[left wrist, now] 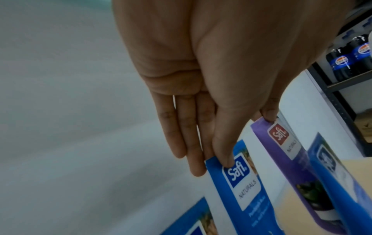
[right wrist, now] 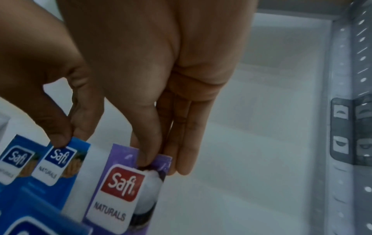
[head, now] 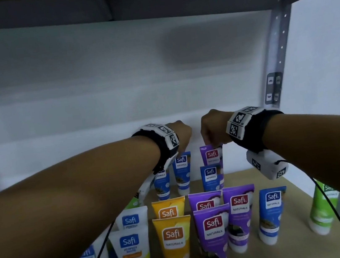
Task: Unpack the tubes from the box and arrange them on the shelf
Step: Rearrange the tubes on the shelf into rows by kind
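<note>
Many Safi tubes stand cap-down on the wooden shelf (head: 240, 179). At the back, my left hand (head: 182, 134) pinches the top edge of a blue tube (head: 181, 168). The left wrist view shows thumb and fingers of the left hand (left wrist: 211, 165) closed on that blue tube (left wrist: 239, 184). Just to its right, my right hand (head: 210, 132) pinches the top of a purple tube (head: 211, 154). In the right wrist view the right hand (right wrist: 164, 162) holds the purple tube (right wrist: 118, 190) upright beside the blue tube (right wrist: 60, 165). No box is in view.
Rows of yellow (head: 174, 241), purple (head: 214, 237), white (head: 131, 251), blue (head: 271, 213) and green (head: 322, 210) tubes fill the shelf front. A metal post (head: 278, 46) stands at the right. Another shelf board hangs overhead. Dark soda bottles (left wrist: 350, 58) stand on a neighbouring rack.
</note>
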`<state>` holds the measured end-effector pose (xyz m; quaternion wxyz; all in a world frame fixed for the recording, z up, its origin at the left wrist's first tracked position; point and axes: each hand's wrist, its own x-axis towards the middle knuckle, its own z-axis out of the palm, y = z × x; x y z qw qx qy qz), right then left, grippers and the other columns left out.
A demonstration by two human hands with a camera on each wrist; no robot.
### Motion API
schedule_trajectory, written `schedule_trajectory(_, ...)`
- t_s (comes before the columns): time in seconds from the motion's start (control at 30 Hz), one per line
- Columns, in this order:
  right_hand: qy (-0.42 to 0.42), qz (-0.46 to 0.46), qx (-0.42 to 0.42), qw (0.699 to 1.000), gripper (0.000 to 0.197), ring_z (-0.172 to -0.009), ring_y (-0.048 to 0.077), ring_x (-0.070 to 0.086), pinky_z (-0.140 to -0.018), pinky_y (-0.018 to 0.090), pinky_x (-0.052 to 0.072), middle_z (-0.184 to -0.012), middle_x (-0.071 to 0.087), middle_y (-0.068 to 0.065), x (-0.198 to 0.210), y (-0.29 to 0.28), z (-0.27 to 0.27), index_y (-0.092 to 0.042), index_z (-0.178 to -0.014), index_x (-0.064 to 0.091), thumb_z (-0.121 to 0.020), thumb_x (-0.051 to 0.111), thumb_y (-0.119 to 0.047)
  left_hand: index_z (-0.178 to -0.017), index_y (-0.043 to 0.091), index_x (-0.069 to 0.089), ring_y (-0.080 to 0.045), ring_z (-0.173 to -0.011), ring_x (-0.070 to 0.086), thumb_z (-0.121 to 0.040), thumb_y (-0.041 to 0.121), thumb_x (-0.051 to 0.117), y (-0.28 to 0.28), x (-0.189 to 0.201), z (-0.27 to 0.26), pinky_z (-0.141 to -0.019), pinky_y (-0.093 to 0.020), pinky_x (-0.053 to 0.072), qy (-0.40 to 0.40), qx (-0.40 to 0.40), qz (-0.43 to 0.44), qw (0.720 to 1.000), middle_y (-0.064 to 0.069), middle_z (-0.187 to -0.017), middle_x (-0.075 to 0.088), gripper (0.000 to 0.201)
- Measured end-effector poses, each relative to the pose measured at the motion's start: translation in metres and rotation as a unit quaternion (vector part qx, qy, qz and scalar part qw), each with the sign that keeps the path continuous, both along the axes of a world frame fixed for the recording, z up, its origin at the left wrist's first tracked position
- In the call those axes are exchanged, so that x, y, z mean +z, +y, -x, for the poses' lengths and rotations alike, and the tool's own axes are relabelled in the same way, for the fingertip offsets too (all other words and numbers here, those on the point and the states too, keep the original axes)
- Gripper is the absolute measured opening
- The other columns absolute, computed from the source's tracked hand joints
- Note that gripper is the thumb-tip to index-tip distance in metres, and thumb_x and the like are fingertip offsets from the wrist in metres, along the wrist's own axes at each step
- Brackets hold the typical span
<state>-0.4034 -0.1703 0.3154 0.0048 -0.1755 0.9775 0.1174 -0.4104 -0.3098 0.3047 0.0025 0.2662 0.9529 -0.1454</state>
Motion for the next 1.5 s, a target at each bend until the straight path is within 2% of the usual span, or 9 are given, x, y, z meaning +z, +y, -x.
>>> schedule_trajectory(0.1,0.03,0.015,-0.002,0.999,0.014,-0.07,0.011,0.062,-0.067,0.02,0.052,-0.084,0.075,0.005,0.02,0.001,-0.014,-0.014,-0.084,0.077,-0.075,0.074,-0.005,-0.096,0.0,0.072,-0.022,-0.078,0.058,-0.084,0.008,0.068,-0.011,0.02,-0.011,-0.066,-0.025,0.043,0.02,-0.006,-0.022,1.0,-0.009,-0.085,0.062,0.014)
schedule_trajectory(0.23,0.1,0.053,-0.008,0.994,0.014,-0.08,0.018,0.067,-0.069,0.024,0.053,-0.087,0.074,0.006,0.053,0.002,-0.039,-0.013,-0.084,0.077,-0.075,0.072,-0.004,-0.094,-0.003,0.072,-0.022,-0.075,0.059,-0.084,0.005,0.065,-0.026,0.048,-0.031,-0.063,-0.025,0.043,0.071,-0.023,-0.056,0.996,-0.013,-0.091,0.065,0.015)
schedule_trajectory(0.5,0.221,0.074,-0.002,0.972,0.011,-0.098,0.022,0.057,-0.084,0.033,0.053,-0.102,0.068,0.005,0.119,-0.002,-0.112,-0.017,-0.089,0.075,-0.082,0.068,-0.013,-0.1,0.01,0.071,-0.029,-0.093,0.063,-0.084,0.016,0.064,-0.046,0.107,-0.097,-0.08,-0.036,0.056,0.174,-0.037,-0.115,0.977,-0.011,-0.109,0.063,0.018)
schedule_trajectory(0.63,0.238,0.1,0.002,0.966,0.011,-0.089,0.022,0.062,-0.079,0.031,0.054,-0.102,0.069,0.006,0.138,-0.006,-0.153,-0.018,-0.089,0.075,-0.081,0.069,-0.014,-0.097,0.013,0.072,-0.027,-0.09,0.063,-0.083,0.016,0.064,-0.053,0.126,-0.138,-0.078,-0.036,0.056,0.188,-0.034,-0.151,0.97,-0.008,-0.104,0.064,0.017)
schedule_trajectory(0.73,0.242,0.094,0.015,0.965,0.012,-0.083,0.016,0.055,-0.077,0.026,0.049,-0.093,0.069,0.003,0.142,-0.01,-0.184,-0.017,-0.092,0.075,-0.082,0.069,-0.015,-0.095,0.014,0.073,-0.026,-0.09,0.063,-0.082,0.016,0.064,-0.057,0.13,-0.166,-0.076,-0.036,0.056,0.177,-0.027,-0.168,0.969,-0.006,-0.095,0.063,0.016)
schedule_trajectory(0.83,0.237,0.097,0.029,0.966,0.013,-0.08,0.013,0.051,-0.076,0.024,0.047,-0.093,0.071,0.002,0.137,-0.014,-0.21,-0.016,-0.093,0.076,-0.082,0.07,-0.014,-0.091,0.015,0.073,-0.024,-0.087,0.064,-0.081,0.018,0.066,-0.061,0.124,-0.191,-0.076,-0.035,0.057,0.171,-0.052,-0.184,0.967,-0.003,-0.089,0.065,0.013)
schedule_trajectory(0.97,0.203,0.107,0.027,0.973,0.013,-0.084,0.017,0.063,-0.08,0.029,0.054,-0.091,0.073,0.001,0.115,-0.017,-0.238,-0.017,-0.091,0.076,-0.079,0.073,-0.014,-0.094,0.013,0.072,-0.018,-0.085,0.065,-0.083,0.017,0.067,-0.061,0.101,-0.22,-0.075,-0.031,0.055,0.13,-0.061,-0.195,0.97,-0.001,-0.087,0.068,0.012)
schedule_trajectory(1.23,0.115,0.123,0.014,0.986,0.014,-0.083,0.013,0.066,-0.073,0.019,0.048,-0.09,0.074,0.001,0.041,-0.021,-0.264,-0.012,-0.092,0.077,-0.079,0.073,-0.009,-0.091,0.012,0.073,-0.019,-0.082,0.067,-0.081,0.012,0.066,-0.062,0.022,-0.245,-0.077,-0.031,0.057,0.062,-0.066,-0.21,0.973,-0.004,-0.089,0.072,0.012)
schedule_trajectory(1.5,0.067,0.152,-0.021,0.986,0.014,-0.088,0.02,0.067,-0.075,0.027,0.052,-0.093,0.073,0.004,-0.016,-0.017,-0.263,-0.013,-0.092,0.075,-0.08,0.071,-0.009,-0.097,0.011,0.071,-0.022,-0.089,0.067,-0.084,0.007,0.061,-0.064,-0.039,-0.243,-0.082,-0.036,0.056,0.013,-0.043,-0.216,0.975,-0.007,-0.095,0.071,0.017)
